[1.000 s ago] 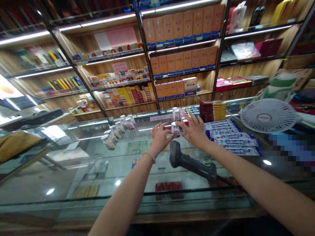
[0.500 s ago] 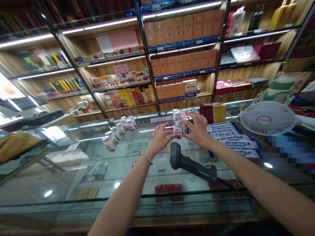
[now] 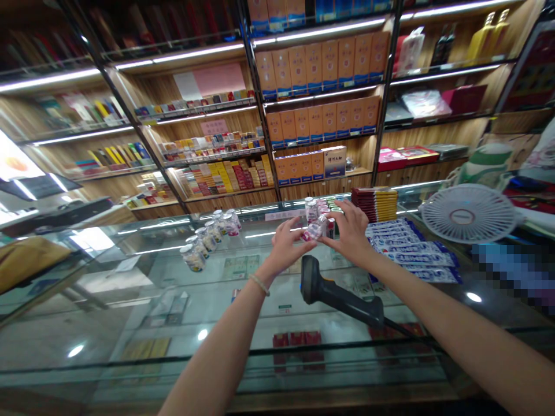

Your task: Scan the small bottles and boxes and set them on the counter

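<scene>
A small clear jar (image 3: 315,230) with a silver lid and a pink-red base is tilted on its side between my two hands. My left hand (image 3: 288,245) has its fingers on the jar's left end. My right hand (image 3: 350,228) grips the lid end, thumb below and fingers above. Just behind stand more small jars (image 3: 310,209), some pink and some green, partly hidden by my right hand. A black barcode scanner (image 3: 340,294) lies on the glass counter (image 3: 255,306), close in front of my hands.
Two rows of small jars (image 3: 203,242) stand on the left. Right of my hands are a stack of red and yellow packs (image 3: 375,205) and fanned blue-white packets (image 3: 407,248). A white fan (image 3: 470,214) is at far right. Stocked shelves (image 3: 323,84) line the back.
The jar between my hands was upright and has been tipped over, its lid now toward the right. My hands stay close to the same place. The view has shifted slightly.
</scene>
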The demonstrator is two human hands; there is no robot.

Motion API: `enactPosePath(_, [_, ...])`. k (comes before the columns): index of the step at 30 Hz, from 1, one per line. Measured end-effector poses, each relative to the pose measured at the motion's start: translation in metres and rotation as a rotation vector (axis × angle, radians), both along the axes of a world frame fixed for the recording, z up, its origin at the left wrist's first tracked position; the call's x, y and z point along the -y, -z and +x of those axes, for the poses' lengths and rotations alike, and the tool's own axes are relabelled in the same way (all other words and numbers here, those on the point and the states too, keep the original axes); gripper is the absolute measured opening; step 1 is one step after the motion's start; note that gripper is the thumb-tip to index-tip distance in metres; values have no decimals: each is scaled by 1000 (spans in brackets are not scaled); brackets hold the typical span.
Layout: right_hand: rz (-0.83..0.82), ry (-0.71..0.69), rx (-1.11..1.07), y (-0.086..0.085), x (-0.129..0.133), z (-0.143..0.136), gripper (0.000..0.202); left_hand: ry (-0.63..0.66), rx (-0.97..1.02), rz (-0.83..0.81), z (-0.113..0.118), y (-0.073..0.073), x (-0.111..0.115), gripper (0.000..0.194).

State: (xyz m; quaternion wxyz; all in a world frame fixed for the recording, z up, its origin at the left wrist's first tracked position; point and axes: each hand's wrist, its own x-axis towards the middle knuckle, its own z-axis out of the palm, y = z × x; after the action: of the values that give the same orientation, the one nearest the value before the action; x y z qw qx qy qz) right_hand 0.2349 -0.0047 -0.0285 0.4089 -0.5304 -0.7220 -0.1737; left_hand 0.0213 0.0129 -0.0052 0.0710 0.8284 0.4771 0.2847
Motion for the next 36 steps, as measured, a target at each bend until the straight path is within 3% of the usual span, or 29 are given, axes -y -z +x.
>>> enactPosePath(3, [9, 0, -20, 1, 0, -1, 47, -16, -3, 2, 1, -2, 3, 41])
enactPosePath(7, [12, -7, -9, 0, 0, -2, 46, -30, -17, 41, 0, -3, 3, 33])
enactPosePath(14, [10, -20, 148, -9, 6, 5, 49, -54, -11, 85, -5, -4, -2, 25])
enactPosePath(21, [30, 17, 214, -15, 11, 4, 27, -63, -17, 38, -5, -7, 0, 20])
enactPosePath(25, [24, 18, 243, -15, 11, 4, 26, -61, -27, 5, -4, -8, 1, 21])
enactPosePath(30, [50, 37, 260, -15, 9, 10, 28, -89, 19, 66, -11, -7, -1, 33])
enactPosePath(36, [125, 72, 245, -13, 5, 13, 31, -147, -65, 367, -17, -9, 9, 62])
